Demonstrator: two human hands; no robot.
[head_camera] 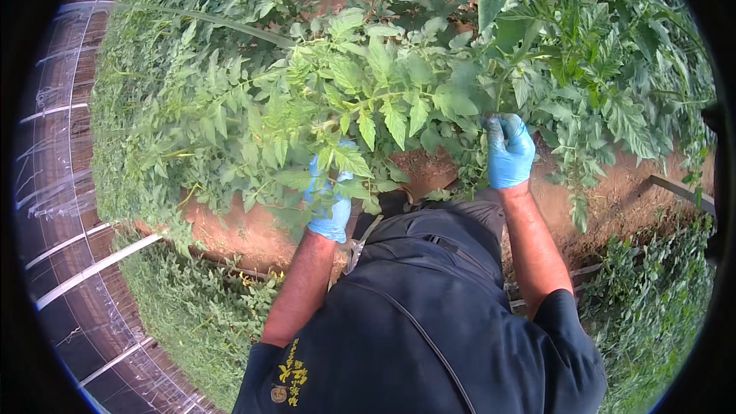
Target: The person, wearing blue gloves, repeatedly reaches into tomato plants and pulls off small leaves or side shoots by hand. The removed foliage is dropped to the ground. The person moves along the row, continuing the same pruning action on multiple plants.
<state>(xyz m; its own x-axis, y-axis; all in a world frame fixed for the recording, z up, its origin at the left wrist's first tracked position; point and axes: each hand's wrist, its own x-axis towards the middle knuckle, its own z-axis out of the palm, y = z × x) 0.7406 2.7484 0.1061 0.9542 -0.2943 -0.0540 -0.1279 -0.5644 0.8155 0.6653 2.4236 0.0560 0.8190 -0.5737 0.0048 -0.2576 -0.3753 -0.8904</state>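
Note:
Tomato plants with toothed green leaves (397, 121) spread before me, some light green shoots lying across the middle. My left hand (330, 201), in a light blue glove, is among the leaves left of centre; foliage covers its fingers, so its hold is unclear. On the right, my right hand (509, 149), gloved too, has thumb and fingertips drawn together at the foliage beside a tomato stem (499, 89). The glove's fingertips look dark and soiled. Whether something thin is pinched there I cannot tell.
Bare brown soil (253, 236) runs between this plant row and another row of green plants (190, 305) behind me. A pale bar (681, 192) lies over the soil at right. Greenhouse framing with white bars (98, 267) and film stands at the far left.

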